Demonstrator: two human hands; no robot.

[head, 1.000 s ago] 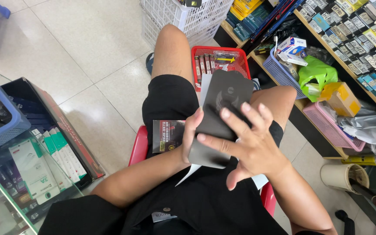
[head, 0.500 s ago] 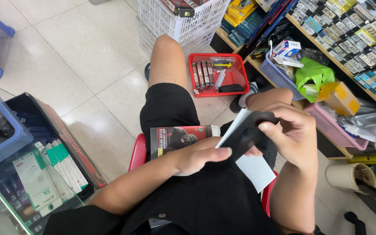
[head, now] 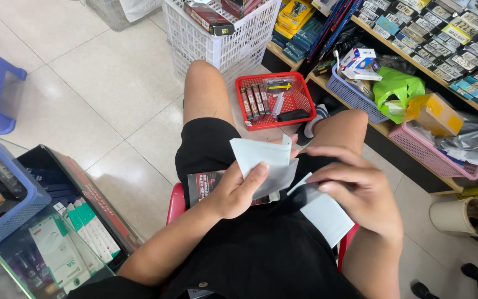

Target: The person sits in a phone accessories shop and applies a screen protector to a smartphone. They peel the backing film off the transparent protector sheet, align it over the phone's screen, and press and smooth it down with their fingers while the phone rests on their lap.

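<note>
This was a small shop. Packaged goods filled a low wooden shelf (head: 416, 138) at the right, with rows of small boxed items (head: 443, 33) at far right. A glass display case (head: 45, 243) stood near left; a white crate (head: 222, 39) of stock sat on the tiled floor (head: 100, 83).

1. The paper slip (head: 261, 158) in the left hand (head: 236, 191) looks thin, matt and creased.
2. The sheet (head: 327, 216) under the right hand (head: 360, 191) is smooth white paper.
3. The shorts (head: 261, 260) are matt black cloth.
4. At 12 o'clock, the red tray (head: 300, 88) is perforated plastic.
5. The floor (head: 100, 83) is glossy tile.
6. At 8 o'clock, the case (head: 51, 266) is clear glass.
</note>
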